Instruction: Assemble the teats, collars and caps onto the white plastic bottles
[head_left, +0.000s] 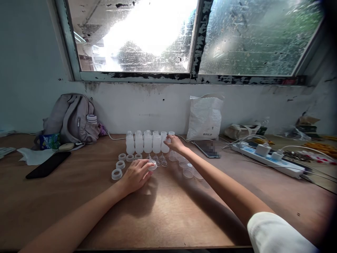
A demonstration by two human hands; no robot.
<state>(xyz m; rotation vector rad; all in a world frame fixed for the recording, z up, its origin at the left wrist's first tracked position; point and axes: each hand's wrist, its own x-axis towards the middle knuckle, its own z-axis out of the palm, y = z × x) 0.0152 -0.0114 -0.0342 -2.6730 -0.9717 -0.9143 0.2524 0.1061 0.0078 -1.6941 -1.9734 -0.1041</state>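
Observation:
My left hand [137, 174] holds a translucent ring with a clear nipple-like piece [152, 164] between thumb and fingers, just above the table. My right hand [173, 143] reaches to the right end of a row of frosted bottles [147, 142], its fingertips closed at a bottle there; what they pinch is too small to make out. Several loose white rings [117, 174] lie left of and beyond my left hand. Clear nipple-like pieces [163, 163] rest in front of the bottles. Under my right forearm are several clear round caps [187, 172].
A grey backpack [71, 119] and a black phone [48, 165] are at the left. Against the wall stands a white bag [205, 117], with a tablet [207, 149] before it. A power strip [268, 160] with cables lies at the right.

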